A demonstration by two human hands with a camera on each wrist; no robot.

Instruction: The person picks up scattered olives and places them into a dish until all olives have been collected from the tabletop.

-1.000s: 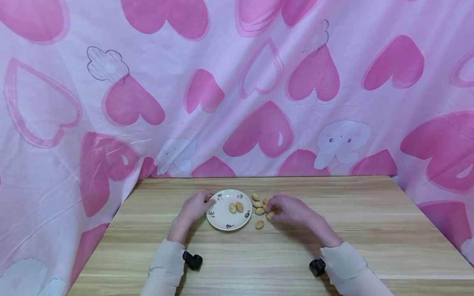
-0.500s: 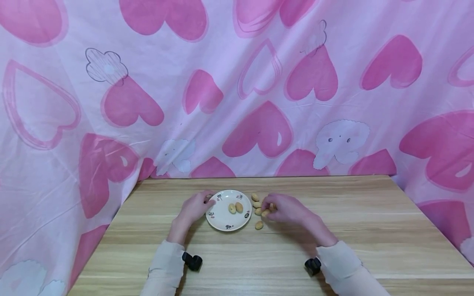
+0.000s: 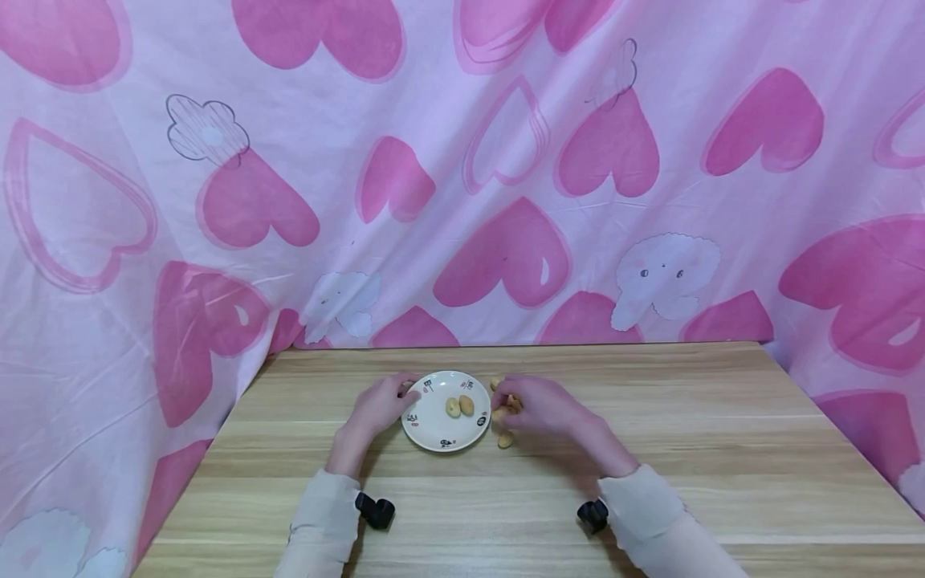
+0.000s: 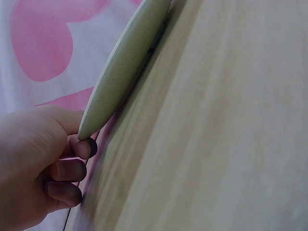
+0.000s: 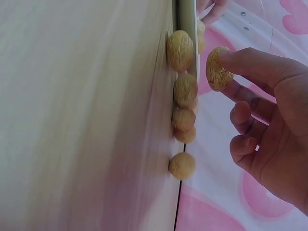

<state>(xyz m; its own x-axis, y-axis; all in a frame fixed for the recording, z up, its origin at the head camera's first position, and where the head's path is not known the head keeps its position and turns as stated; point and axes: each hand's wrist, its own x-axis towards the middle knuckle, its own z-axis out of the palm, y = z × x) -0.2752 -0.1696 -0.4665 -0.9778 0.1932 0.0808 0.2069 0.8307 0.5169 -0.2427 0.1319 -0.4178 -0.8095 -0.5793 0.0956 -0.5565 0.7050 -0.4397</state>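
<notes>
A white plate point(image 3: 433, 432) with small printed figures around its rim lies on the table, bearing two tan walnuts point(image 3: 466, 405). My left hand point(image 3: 379, 404) grips its left rim, thumb on top and index finger underneath in the left wrist view, where the plate's underside point(image 4: 120, 67) shows. Between thumb and fingers, my right hand point(image 5: 284, 110) pinches one walnut point(image 5: 217, 72) above the table, close to the plate's right rim. Several loose walnuts point(image 5: 185, 89) sit on the wood beside the plate, partly hidden under my right hand in the head view.
The wood-grain table point(image 3: 462, 514) runs back to a pink cloth point(image 3: 506, 160) with hearts. One loose walnut point(image 3: 505, 440) lies nearer to me than the others. A black wrist camera point(image 3: 592, 516) sits at my right cuff, another black camera point(image 3: 376, 510) at the left.
My right hand has moved left from the loose walnuts toward the plate, carrying a walnut. The left hand, the plate and its two walnuts have stayed in place.
</notes>
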